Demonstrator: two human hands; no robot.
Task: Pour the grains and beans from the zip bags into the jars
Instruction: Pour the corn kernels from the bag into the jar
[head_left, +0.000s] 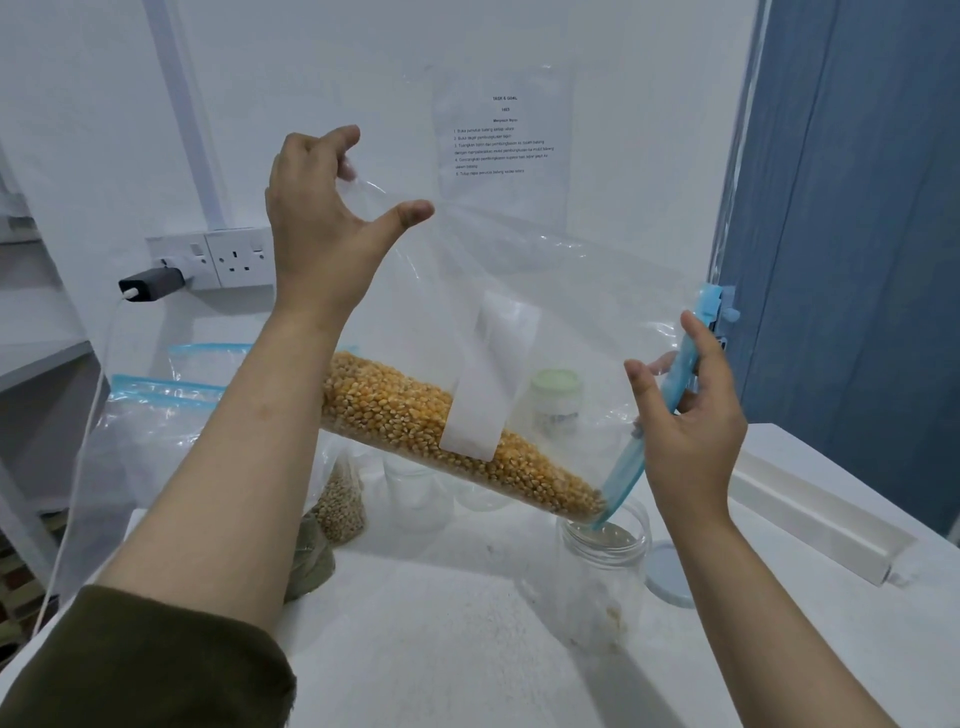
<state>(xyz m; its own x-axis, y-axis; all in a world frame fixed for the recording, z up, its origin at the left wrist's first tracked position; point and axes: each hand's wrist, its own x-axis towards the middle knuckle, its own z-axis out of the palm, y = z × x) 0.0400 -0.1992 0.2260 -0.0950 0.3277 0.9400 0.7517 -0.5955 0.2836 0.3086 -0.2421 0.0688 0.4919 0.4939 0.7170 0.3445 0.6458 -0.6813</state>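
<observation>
1. The left hand (317, 218) is pinching the raised bottom corner of the clear zip bag (519, 291) between curled fingers, with the thumb stretched out to the side against the film.
2. The right hand (691, 415) is gripping the bag's blue zip edge (675, 384), fingers curled round it and thumb on the near side.
3. The bag is hanging tilted between the two hands, mouth end low. The yellow corn kernels (431, 421) are lying along its lower edge, reaching down to the zip corner.
4. That corner is sitting just inside the mouth of an open clear jar (602, 571) on the white table (441, 623). A few kernels are showing at the jar's bottom.
5. A blue lid (667, 574) is lying just beside the jar, partly behind the right forearm.
6. A blank white label patch (488, 384) is showing on the bag; no writing is readable on it.
7. A printed sheet (501, 135) on the wall is headed "TASK & GOAL"; its numbered lines are too small to read.
8. Other zip bags (156, 415) are standing at the left, behind the left forearm.
</observation>
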